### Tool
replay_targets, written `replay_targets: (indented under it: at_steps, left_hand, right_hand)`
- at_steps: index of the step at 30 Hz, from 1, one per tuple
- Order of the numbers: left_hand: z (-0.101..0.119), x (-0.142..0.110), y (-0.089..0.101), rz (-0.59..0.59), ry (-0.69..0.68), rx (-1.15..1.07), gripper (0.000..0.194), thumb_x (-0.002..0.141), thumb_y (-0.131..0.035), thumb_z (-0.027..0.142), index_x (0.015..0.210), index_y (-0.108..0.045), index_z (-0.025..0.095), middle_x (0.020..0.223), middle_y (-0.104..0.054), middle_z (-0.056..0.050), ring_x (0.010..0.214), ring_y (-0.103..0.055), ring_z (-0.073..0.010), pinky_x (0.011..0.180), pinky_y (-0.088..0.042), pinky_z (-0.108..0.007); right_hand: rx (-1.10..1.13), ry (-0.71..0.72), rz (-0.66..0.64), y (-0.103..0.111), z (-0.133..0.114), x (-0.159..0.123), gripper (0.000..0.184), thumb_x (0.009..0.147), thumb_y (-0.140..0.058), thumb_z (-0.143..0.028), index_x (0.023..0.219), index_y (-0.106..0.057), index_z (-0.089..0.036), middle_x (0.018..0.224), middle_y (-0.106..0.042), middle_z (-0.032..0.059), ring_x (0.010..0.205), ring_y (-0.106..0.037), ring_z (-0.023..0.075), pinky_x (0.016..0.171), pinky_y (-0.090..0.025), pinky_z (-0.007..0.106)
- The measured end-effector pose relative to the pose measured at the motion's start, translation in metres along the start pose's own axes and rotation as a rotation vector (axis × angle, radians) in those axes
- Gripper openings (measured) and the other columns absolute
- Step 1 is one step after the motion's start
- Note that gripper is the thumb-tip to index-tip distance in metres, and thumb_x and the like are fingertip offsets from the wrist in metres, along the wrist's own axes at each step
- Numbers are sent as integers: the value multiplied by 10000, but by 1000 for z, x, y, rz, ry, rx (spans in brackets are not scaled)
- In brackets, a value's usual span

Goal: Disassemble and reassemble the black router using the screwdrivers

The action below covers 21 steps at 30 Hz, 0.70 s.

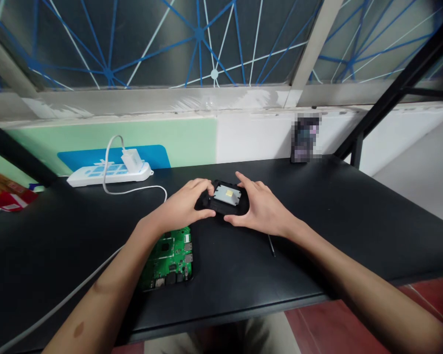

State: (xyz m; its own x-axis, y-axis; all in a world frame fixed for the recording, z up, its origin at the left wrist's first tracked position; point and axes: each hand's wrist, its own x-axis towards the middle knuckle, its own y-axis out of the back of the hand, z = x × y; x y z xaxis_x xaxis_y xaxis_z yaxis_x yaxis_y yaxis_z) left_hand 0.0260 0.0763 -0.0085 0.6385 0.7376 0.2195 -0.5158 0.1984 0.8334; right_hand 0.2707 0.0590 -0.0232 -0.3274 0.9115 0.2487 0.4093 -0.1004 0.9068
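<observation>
Between my two hands is a black plastic housing [218,207] with a silver metal plate [224,194] set in it; a small yellowish pad [229,193] sits on the plate. My left hand [186,204] grips the housing's left side, thumb at the near edge and fingers at the far edge. On the opposite side, my right hand [260,206] holds it the same way. A green circuit board [172,263] lies on the table, partly hidden under my left forearm. Close to my right wrist, the thin metal shaft [271,246] of some tool shows; the rest is covered.
A white power strip [92,176] with a plugged-in charger [132,160] stands at the back left, its white cable running across the black table [229,275]. A red packet [11,194] lies far left. A pixelated dark upright object [304,139] leans against the wall.
</observation>
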Motion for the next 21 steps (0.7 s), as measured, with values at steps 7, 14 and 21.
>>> replay_targets:
  at_steps: [7, 14, 21]
  left_hand:
    - [0, -1, 0, -24, 10, 25, 218, 898, -676, 357, 998, -514, 251, 1401, -477, -90, 1323, -474, -307, 1062, -422, -486]
    - [-3, -1, 0, -21, 18, 33, 260, 889, -690, 370, 1040, -508, 261, 1414, -471, -80, 1320, -488, -292, 1059, -439, -467]
    - [2, -1, 8, 24, 7, 45, 505, 858, -717, 422, 1281, -489, 266, 1424, -485, -97, 1332, -489, -301, 1120, -397, -480]
  right_hand:
    - [14, -4, 3, 0, 0, 0, 1141, 681, -752, -588, 1554, -270, -32, 1373, -606, 215, 1239, -543, 389, 1096, -413, 539]
    - [21, 21, 27, 0, -1, 0, 1127, 675, -765, -573, 1546, -280, -46, 1362, -609, 219, 1245, -537, 389, 1085, -421, 551]
    - [86, 82, 58, 4, 0, -1, 1086, 674, -781, -536, 1550, -283, -134, 1395, -573, 195, 1262, -520, 381, 1073, -425, 579]
